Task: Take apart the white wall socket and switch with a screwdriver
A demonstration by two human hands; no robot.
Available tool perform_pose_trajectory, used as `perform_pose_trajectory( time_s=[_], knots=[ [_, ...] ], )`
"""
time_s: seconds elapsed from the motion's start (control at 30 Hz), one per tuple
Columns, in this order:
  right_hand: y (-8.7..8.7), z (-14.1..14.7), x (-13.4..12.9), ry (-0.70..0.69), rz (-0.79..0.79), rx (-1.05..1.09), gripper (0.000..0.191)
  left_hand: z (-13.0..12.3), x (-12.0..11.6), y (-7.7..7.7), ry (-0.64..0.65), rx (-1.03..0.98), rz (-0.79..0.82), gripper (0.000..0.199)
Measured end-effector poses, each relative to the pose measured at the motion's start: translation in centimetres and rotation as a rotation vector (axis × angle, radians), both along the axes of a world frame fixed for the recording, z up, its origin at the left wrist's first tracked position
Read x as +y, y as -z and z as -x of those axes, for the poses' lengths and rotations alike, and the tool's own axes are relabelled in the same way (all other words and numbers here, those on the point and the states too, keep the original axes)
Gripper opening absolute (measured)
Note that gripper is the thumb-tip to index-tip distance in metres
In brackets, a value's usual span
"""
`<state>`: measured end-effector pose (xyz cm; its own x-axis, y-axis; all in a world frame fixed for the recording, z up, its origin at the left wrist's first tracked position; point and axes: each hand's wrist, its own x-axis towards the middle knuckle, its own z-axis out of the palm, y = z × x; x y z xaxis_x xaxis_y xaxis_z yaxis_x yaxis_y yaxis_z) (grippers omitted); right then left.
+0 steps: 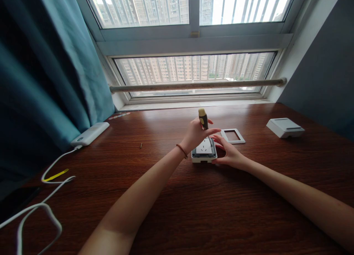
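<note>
My left hand [195,135] is closed round a screwdriver [203,119] with a yellow and black handle, held upright, its shaft pointing down at the right side of a wall socket [204,147]. The socket has a white face in a dark frame and sits on a white box on the table. With fingers and thumb, my right hand [227,151] grips the box's right side. Just behind that hand lies a white cover frame [241,137] with a rectangular opening. A small screw [141,145] lies on the table to the left.
A white box-shaped unit [285,127] stands at the right on the brown table [221,210]. At the left are a white power strip [92,133], its looping cable [52,210] and a yellow strip [56,175]. A metal rail [193,86] crosses before the window, beside a blue curtain [74,63].
</note>
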<state>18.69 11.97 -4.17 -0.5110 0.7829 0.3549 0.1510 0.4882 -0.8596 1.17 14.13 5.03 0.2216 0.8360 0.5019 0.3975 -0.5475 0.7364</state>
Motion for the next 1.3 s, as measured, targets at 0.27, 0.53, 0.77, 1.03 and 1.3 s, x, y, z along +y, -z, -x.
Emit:
perform_pose_trajectory(
  time_s=[0.27,0.53,0.77,1.03,1.3],
  knots=[
    [0.3,-0.2,0.1,0.022,-0.013,-0.020,0.094,0.8,0.4,-1.5,0.257,-0.190,0.389,0.048],
    [0.2,-0.2,0.0,0.019,0.003,-0.023,0.094,2.7,0.3,-2.6,0.491,-0.186,0.520,0.037],
    [0.2,-0.1,0.0,0.012,0.015,-0.011,0.096,2.5,0.0,-2.7,0.546,-0.126,0.455,0.029],
    [0.2,-0.1,-0.1,0.015,0.004,-0.008,0.093,1.3,-0.2,-1.7,0.114,0.063,0.048,0.034],
    [0.2,-0.2,0.0,0.022,0.001,-0.031,0.094,1.3,-0.4,-2.4,0.334,-0.225,0.397,0.046]
  ],
)
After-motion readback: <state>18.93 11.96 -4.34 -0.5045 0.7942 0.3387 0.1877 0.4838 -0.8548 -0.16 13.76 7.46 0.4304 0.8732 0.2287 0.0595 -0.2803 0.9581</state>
